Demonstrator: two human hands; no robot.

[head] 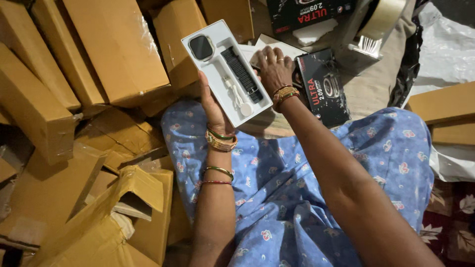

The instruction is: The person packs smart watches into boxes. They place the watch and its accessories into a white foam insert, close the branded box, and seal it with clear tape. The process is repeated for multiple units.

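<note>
My left hand point(212, 106) holds a white plastic tray point(217, 76) from below, tilted up toward me. In the tray lie a square smartwatch body point(201, 47), a black strap point(241, 74) and a white charging cable point(236, 96). My right hand point(273, 66) rests palm down just right of the tray, fingers on a white card or lid point(275, 45) behind it. A black watch box point(322, 89) lies right of that hand. Bangles circle both wrists.
Many brown cardboard boxes point(114, 49) are piled to the left and behind. Another black box point(309, 12) and a tape dispenser point(381, 24) sit at the top. White plastic sheeting point(445, 49) and more cardboard point(440, 104) lie at right. My blue flowered dress point(292, 183) covers my lap.
</note>
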